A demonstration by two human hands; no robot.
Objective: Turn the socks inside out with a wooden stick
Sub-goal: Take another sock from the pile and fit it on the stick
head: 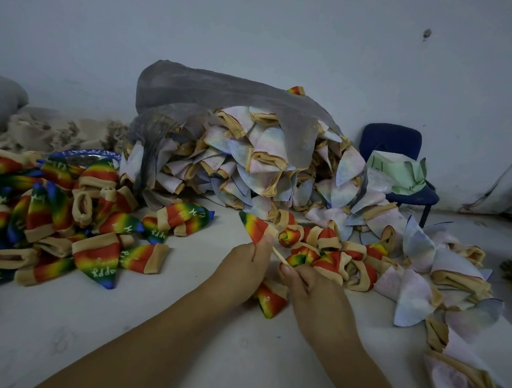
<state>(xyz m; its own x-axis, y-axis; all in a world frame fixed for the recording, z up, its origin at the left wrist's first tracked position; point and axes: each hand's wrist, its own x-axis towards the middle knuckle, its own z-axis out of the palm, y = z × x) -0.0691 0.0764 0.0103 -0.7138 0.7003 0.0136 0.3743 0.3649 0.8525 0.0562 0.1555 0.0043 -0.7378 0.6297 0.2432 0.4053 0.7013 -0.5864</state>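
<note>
Left hand pinches a rainbow sock at its cuff; right hand grips the wooden stick entering it (tip hidden). Risk: a hard push may pierce the toe, or a slack pinch drops the cuff.

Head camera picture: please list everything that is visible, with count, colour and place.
held sock: one, rainbow with tan cuff, at the stick's far end
stick: one, pale wood, between the two hands
rainbow socks: many, heaped on the left; several more near the right hand
pale socks: many, pastel with tan cuffs, spilling from the bag, centre to right
bag: one, clear grey plastic, centre back
beige heap: one, back left by the wall
chair: one, dark blue, back right
left hand: grips the held sock
right hand: pinches the stick
</note>
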